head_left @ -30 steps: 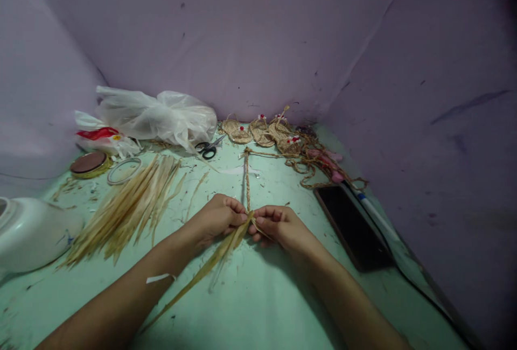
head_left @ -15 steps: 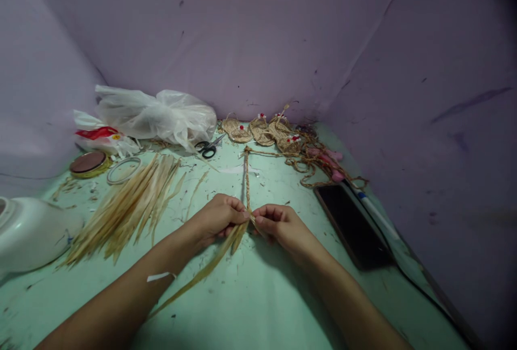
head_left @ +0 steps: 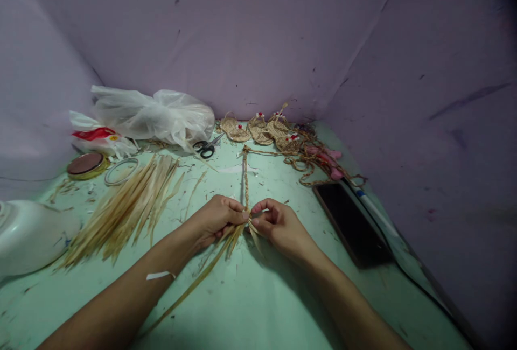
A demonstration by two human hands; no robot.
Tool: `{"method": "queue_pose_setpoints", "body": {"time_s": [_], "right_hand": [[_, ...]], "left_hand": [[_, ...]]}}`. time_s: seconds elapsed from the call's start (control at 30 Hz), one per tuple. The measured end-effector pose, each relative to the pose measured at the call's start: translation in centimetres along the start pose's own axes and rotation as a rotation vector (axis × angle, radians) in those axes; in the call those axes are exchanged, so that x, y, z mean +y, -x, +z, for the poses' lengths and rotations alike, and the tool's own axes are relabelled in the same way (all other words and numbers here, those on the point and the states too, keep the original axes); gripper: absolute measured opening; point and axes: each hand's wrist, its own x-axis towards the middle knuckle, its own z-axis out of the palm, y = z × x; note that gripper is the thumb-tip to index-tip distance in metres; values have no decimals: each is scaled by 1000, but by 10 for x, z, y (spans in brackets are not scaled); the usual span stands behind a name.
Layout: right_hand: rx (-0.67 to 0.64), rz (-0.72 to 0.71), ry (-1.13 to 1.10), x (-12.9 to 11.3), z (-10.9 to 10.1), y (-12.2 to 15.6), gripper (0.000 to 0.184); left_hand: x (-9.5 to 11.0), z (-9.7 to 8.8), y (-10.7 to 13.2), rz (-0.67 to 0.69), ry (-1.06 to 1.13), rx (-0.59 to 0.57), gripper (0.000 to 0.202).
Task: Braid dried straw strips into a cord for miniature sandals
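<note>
A thin braid of dried fibre [head_left: 246, 177] runs from a knot at the back straight down to my fingers. My left hand [head_left: 220, 218] pinches its near end, with loose fibre strips [head_left: 210, 266] fanning out below and one long strip trailing toward the lower left. Beside it, my right hand [head_left: 280, 227] is at the same spot, thumb and index finger bent around the strips at the braid's end; a short pale strip hangs beneath. A bundle of flat dried strips [head_left: 125, 207] lies left of my left hand.
Small woven slippers with beads [head_left: 262, 129] and tangled braided cord [head_left: 307, 164] lie at the back. Scissors [head_left: 205, 148], a plastic bag [head_left: 157, 116], a round tin [head_left: 85, 164] and a tape ring [head_left: 121, 171] are leftward. A phone [head_left: 353, 226] lies right, a white container [head_left: 32, 237] left.
My right fingers have loosened and lifted slightly at the braid's end, and a pale strip now hangs below them. My left hand keeps its pinch. The view has shifted slightly.
</note>
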Motion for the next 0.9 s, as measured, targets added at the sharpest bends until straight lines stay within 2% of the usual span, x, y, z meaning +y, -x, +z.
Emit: {"method": "queue_pose_setpoints", "body": {"time_s": [0.2, 0.3, 0.5, 0.73, 0.9], "right_hand": [[92, -123, 160, 6, -4, -4, 13], [120, -116, 186, 6, -5, -5, 16], [24, -59, 151, 2, -1, -3, 19], [51, -71, 262, 7, 0, -4, 15], [-118, -31, 353, -5, -17, 3, 11]], "left_hand": [[6, -3, 5, -5, -135, 14, 23], [11, -11, 8, -16, -253, -50, 24], [14, -33, 11, 28, -381, -208, 25], [12, -32, 9, 51, -437, -237, 27], [8, -32, 6, 52, -477, -230, 38]]}}
